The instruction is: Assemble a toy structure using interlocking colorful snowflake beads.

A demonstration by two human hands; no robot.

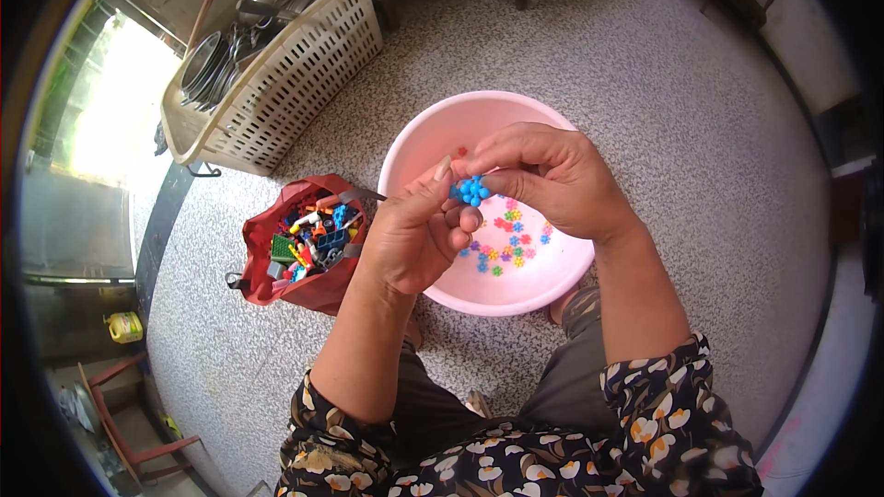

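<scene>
Over a pink basin (433, 290), both hands meet around a small blue knobbly plastic piece (471, 190), shaped like a cluster of round bumps. My left hand (419, 225) has its thumb and fingers closed on it from the left. From the right, the thumb and forefinger of my right hand (557, 179) pinch at the same spot, touching its edge. Whether the right fingers grip a second piece is hidden. Several small flower-shaped pieces (509, 253) in pink, yellow, blue, green and purple lie scattered on the basin's bottom.
Left of the basin stands a red fabric bag (318, 294) full of mixed toy bricks (318, 235). Beyond it, a cream slatted plastic basket (285, 64) holds metal pans and lids. A yellow jug (123, 327) and a reddish wooden chair (120, 423) are at the far left. Speckled floor (681, 120) surrounds everything.
</scene>
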